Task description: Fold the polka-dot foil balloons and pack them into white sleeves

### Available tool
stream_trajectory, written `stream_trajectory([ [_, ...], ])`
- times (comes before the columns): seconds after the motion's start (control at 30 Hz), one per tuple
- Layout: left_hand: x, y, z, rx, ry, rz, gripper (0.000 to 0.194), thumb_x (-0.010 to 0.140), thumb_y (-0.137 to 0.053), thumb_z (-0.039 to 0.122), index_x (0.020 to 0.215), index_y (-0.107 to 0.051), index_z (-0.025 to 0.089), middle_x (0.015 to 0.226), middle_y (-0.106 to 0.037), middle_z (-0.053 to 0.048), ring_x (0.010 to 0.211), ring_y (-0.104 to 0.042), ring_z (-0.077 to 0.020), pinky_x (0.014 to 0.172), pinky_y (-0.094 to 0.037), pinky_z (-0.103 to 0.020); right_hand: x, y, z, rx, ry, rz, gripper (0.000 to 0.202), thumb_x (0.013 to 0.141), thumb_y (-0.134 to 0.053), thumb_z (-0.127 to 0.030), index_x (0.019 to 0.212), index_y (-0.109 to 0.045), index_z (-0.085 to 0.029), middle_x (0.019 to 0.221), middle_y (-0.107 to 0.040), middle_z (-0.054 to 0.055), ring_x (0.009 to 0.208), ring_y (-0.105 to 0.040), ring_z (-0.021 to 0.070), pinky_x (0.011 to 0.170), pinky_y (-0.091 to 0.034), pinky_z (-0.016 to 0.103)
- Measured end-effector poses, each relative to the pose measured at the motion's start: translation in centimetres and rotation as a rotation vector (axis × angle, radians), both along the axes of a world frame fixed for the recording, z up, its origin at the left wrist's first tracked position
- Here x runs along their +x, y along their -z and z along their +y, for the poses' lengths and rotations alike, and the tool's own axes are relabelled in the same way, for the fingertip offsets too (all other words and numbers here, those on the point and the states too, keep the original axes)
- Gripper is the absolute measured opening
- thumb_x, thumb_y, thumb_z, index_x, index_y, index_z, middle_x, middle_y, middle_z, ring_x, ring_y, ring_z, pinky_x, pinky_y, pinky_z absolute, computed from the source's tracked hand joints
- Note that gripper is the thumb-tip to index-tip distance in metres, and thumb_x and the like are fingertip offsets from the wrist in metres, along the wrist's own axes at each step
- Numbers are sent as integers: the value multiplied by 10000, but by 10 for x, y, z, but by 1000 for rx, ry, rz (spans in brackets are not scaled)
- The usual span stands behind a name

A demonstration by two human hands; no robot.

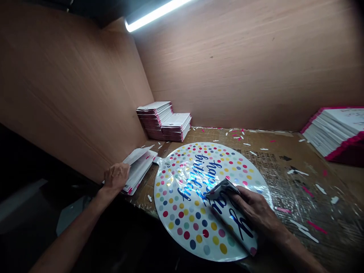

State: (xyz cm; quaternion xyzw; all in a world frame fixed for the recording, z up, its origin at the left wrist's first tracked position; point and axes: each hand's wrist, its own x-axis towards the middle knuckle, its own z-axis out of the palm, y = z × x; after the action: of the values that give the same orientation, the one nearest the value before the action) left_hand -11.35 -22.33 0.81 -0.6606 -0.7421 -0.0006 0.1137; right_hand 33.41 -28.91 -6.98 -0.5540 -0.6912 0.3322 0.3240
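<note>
A flat foil balloon (pixel 199 212), white with coloured dots and "happy birthday" lettering, lies spread out and reaches past the table's front edge. Over its right part, my right hand (pixel 256 208) grips a folded foil balloon (pixel 231 216) with dark blue lettering, thumb on top. My left hand (pixel 116 176) is closed at the near left end of a small pile of white paper sleeves (pixel 139 172) with pink edges. The top sleeve gapes open there; the fingertips are partly hidden. The balloon's narrow neck (pixel 158 161) points toward this pile.
Two stacks of white and pink sleeves (pixel 163 123) stand in the back left corner. Another large stack (pixel 338 131) leans at the right. White and pink paper scraps (pixel 303 227) litter the taped cardboard tabletop (pixel 275 170). Wooden panels (pixel 222 72) rise at the left and back, below a tube light (pixel 159 15).
</note>
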Motion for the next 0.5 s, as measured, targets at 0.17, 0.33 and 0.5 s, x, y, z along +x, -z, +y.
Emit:
stream_trajectory([
  [0.17,75,15,-6,133,511,-44,320,959,-374,232,1027,-686,198,1125,-703,-116,1042,-637,-262,898,-484,-388,20,-16,-43,244,-48,-73,245,933,-475,-363,945,-691,-248,1013,-700,88,895,-663,221,733,-541,299],
  [0.33,135,58,19,13,1005,-280,339,910,-422,109,1074,-694,229,1137,-718,-70,1148,-622,-225,981,-493,-397,-9,-19,-66,391,-300,-357,198,905,-490,-185,981,-667,-231,1438,-510,99,1318,-470,269,1059,-435,461],
  [0.5,171,78,20,-71,1010,-363,350,898,-404,104,1116,-654,217,1234,-660,-77,1244,-552,-228,1033,-470,-406,-36,3,-61,271,-303,-429,157,894,-518,-159,995,-638,-164,1402,-543,137,1338,-458,274,1117,-386,477],
])
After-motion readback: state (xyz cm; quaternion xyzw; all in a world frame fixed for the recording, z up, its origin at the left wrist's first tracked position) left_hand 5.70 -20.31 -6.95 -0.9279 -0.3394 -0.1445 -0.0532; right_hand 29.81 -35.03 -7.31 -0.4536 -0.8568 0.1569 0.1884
